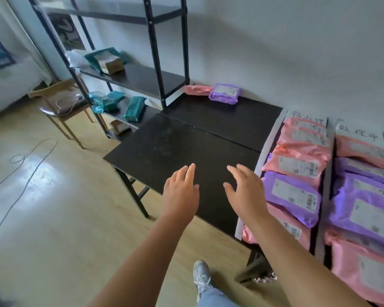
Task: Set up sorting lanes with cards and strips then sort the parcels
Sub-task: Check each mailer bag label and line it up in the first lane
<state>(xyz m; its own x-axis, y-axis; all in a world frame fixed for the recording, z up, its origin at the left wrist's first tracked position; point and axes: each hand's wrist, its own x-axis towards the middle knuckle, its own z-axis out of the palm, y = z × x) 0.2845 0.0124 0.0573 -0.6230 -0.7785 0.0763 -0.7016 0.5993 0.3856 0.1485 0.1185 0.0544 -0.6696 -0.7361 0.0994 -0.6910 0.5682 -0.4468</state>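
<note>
Lying in two lanes on the right part of the black table (pixel 175 142), the pink and purple parcels (pixel 295 165) are overlapping one another, and the outer lane is running off the frame's edge. Pale strips (pixel 268 142) are bordering the lanes, one beside the bare tabletop and another between the two rows. A first card (pixel 306 115) is heading the inner lane, its handwriting partly covered by the top parcel and hard to make out; a second card (pixel 359 132) is heading the outer lane and is showing what looks like 处理中. The printed labels on the parcels are blurring beyond reading. The left hand (pixel 180 191) and right hand (pixel 244 193) are hovering over the bare tabletop, fingers straight and loosely spread, holding nothing; whether they are touching the surface cannot be told. At the far edge a lone purple parcel (pixel 224 93) is lying against a lone pink parcel (pixel 196 89). Beyond, a black shelf rack (pixel 155 54) is carrying teal packets (pixel 134 108), its top cut off. A chair (pixel 60 100) is standing further left, and a cable (pixel 31 165) is trailing across the floor.
</note>
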